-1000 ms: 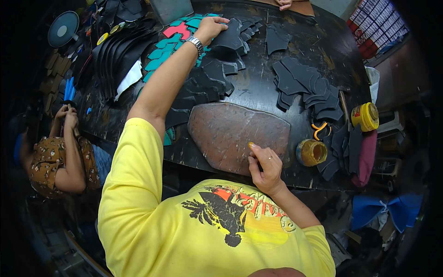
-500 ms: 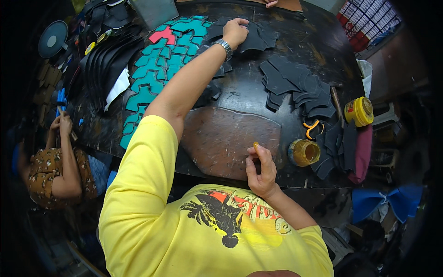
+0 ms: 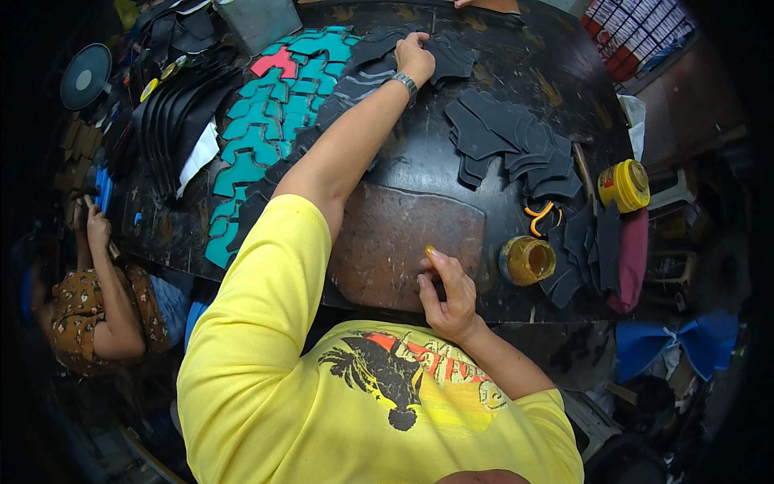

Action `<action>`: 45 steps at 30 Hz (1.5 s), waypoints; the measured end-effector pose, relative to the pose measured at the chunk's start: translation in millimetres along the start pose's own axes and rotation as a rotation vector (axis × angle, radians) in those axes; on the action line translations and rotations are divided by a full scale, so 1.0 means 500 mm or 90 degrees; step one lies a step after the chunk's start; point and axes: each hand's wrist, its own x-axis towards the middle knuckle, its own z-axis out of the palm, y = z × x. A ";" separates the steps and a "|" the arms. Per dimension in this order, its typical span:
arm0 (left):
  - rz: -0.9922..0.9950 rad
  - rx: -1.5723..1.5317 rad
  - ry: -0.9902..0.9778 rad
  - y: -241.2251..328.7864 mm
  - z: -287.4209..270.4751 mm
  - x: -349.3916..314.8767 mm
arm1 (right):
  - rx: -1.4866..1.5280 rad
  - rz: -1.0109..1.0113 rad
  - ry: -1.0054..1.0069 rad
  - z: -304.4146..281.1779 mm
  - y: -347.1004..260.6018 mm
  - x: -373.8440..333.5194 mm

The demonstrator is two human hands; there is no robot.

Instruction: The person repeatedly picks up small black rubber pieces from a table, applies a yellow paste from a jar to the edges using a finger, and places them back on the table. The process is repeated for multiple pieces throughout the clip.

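My left hand (image 3: 415,58) reaches to the far side of the dark table, its fingers closed at the edge of a black sheet-cut piece (image 3: 453,61). The fingertips partly hide their grip. Close to my body, my right hand (image 3: 453,300) hovers above a brown board (image 3: 403,218), thumb and index apart, with yellowish glue on the index fingertip. An open jar of amber glue (image 3: 528,260) stands just right of it. Black pieces overlap in a row beside the rows of teal pieces (image 3: 250,149). One red piece (image 3: 276,63) lies among the teal ones.
A pile of black pieces (image 3: 512,137) lies right of centre. Orange-handled scissors (image 3: 543,218) and a yellow tub (image 3: 625,185) are near the right edge. Curved black strips (image 3: 181,121) and a grey bin (image 3: 264,22) stand left. A co-worker (image 3: 113,315) sits at the left.
My left hand has shifted slightly right along the black pieces. My right hand has moved a little left over the board. The whole view has shifted slightly.
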 end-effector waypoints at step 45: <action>0.392 -0.063 -0.469 0.192 -0.324 -0.411 | -0.144 -0.056 -0.095 -0.206 -0.109 0.013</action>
